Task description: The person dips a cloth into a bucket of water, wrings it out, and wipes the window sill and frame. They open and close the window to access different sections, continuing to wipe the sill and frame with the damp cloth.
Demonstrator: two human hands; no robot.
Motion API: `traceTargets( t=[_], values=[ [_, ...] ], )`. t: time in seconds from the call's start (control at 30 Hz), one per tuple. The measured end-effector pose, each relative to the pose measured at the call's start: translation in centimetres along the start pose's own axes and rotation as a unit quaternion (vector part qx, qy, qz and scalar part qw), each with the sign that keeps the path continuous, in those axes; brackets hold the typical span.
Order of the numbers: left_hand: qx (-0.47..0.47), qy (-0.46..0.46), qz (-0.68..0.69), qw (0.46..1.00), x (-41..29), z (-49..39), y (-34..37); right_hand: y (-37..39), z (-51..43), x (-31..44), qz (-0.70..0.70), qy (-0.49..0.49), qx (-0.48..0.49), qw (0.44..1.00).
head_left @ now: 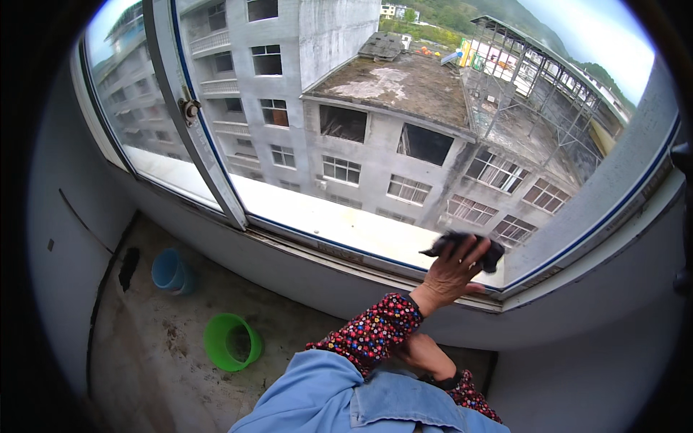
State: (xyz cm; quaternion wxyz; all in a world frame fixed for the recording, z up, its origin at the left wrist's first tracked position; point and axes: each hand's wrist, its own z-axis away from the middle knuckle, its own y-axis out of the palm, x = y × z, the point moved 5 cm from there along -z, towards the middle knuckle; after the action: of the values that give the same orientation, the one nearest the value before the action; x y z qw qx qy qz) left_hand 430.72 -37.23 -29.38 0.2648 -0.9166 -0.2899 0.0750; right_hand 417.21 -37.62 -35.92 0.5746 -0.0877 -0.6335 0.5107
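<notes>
My left hand [452, 273] is spread over a dark cloth [490, 257], pressing it to the lower right part of a window pane [379, 227], just above the frame. The thumb points right, and a ring shows on a finger. Below the left forearm is my right hand [427, 354], bent in close to my body; its fingers are hidden behind the left sleeve, so what it holds cannot be told. Both arms wear dark floral sleeves, with light blue clothing over my body. A metal latch [189, 110] sits on the upright window frame to the left.
On the concrete floor at the lower left stand a green bucket [212, 346] and a blue bucket [167, 270]. A dark rag or brush-like thing [128, 269] lies by the wall. The window's lower track [325, 257] runs above a low wall. Buildings show outside.
</notes>
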Motion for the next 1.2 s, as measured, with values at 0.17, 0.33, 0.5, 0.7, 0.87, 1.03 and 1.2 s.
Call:
traceTargets(
  t=[0.17, 0.33, 0.5, 0.7, 0.87, 1.03, 1.2],
  values=[
    [0.003, -0.001, -0.069, 0.998, 8.6, -0.6, -7.6, -2.1, 4.1, -3.3, -0.089, -0.023, -0.064, 0.994],
    [-0.245, -0.11, -0.234, 0.934, 22.5, -10.5, -24.2, -3.1, 10.1, -9.2, -0.07, 0.081, -0.063, 0.992],
    [-0.174, -0.131, -0.222, 0.95, 8.3, -8.6, -8.0, -3.8, 12.3, -11.9, -0.081, 0.037, -0.06, 0.994],
    [0.089, -0.001, -0.045, 0.995, -6.3, 2.6, 5.9, -5.5, 15.7, -14.5, -0.047, 0.027, -0.097, 0.994],
    [-0.126, -0.045, -0.148, 0.98, 1.2, -18.6, -8.1, -5.4, 17.9, -16.0, -0.051, 0.04, -0.087, 0.994],
    [-0.234, 0.075, -0.204, 0.947, -3.5, -29.9, -9.6, -4.7, 17.8, -16.7, -0.089, 0.012, -0.066, 0.994],
    [-0.013, 0.061, -0.033, 0.998, -10.6, -10.0, 4.4, -5.6, 18.4, -17.8, -0.038, 0.016, -0.116, 0.992]
  ],
)
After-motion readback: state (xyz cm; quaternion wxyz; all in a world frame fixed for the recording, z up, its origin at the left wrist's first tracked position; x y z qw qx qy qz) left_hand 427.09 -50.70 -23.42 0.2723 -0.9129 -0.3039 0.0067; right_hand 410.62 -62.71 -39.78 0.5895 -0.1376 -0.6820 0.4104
